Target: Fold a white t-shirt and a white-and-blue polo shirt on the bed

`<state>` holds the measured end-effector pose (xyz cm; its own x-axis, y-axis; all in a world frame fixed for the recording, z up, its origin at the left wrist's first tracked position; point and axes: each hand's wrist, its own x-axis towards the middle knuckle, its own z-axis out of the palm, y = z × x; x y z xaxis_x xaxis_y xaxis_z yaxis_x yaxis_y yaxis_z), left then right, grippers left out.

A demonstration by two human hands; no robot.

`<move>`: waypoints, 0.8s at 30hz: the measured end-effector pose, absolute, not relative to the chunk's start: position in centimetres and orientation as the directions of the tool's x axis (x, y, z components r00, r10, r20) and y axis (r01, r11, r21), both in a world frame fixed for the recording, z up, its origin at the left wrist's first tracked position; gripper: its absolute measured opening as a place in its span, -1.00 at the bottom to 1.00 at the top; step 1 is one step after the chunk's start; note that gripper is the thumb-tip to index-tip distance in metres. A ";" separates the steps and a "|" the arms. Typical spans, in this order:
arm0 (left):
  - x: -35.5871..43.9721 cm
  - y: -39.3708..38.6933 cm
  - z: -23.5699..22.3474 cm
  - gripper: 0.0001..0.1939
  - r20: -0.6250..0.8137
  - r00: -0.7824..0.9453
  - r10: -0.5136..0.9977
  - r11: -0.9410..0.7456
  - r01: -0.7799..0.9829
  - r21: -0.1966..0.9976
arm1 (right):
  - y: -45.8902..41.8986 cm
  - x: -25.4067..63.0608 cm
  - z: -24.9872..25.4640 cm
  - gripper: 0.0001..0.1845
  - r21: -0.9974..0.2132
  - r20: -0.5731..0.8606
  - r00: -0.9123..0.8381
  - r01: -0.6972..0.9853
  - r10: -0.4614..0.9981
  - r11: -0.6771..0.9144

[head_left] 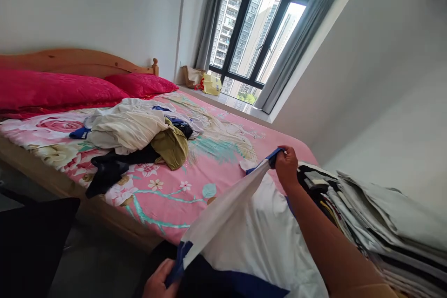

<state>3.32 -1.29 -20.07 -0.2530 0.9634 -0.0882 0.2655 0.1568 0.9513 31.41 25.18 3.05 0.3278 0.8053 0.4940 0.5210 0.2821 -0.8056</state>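
Observation:
A white garment with blue trim (258, 223) is stretched between my two hands, partly over the near edge of the bed. At its near blue end, my left hand (161, 280) pinches the fabric low in the view. Farther off, my right hand (287, 166) grips the other blue-edged part, raised above the pink bedsheet (223, 174). The cloth between them is pulled into a taut, slanting fold, and its lower part hangs loosely toward me. What kind of garment it is I cannot tell.
A crumpled heap of clothes (129, 125) lies on the bed's left. Folded clothes (380, 214) are stacked at the right, beside my right forearm. Red pillows (56, 88) rest against the wooden headboard (80, 60). Bags (211, 84) stand on the windowsill. A black object (31, 247) is at lower left.

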 end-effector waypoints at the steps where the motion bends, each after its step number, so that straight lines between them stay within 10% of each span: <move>1: 3.3 -1.0 -18.4 -0.70 -0.028 -0.227 0.974 0.097 0.300 0.949 | 24.2 33.5 5.4 -0.68 -0.767 0.569 0.329 0.544 0.754 0.341; 12: 6.3 -3.3 -3.4 -0.75 0.318 -0.003 0.948 -0.272 0.510 0.816 | 14.6 45.4 19.8 -0.71 -0.833 0.528 0.414 0.419 0.741 0.360; 24: 9.2 -6.4 -1.2 -0.74 0.091 0.112 0.989 -0.103 0.102 0.990 | 7.0 49.0 19.3 -0.69 -0.832 0.536 0.530 0.463 0.657 0.305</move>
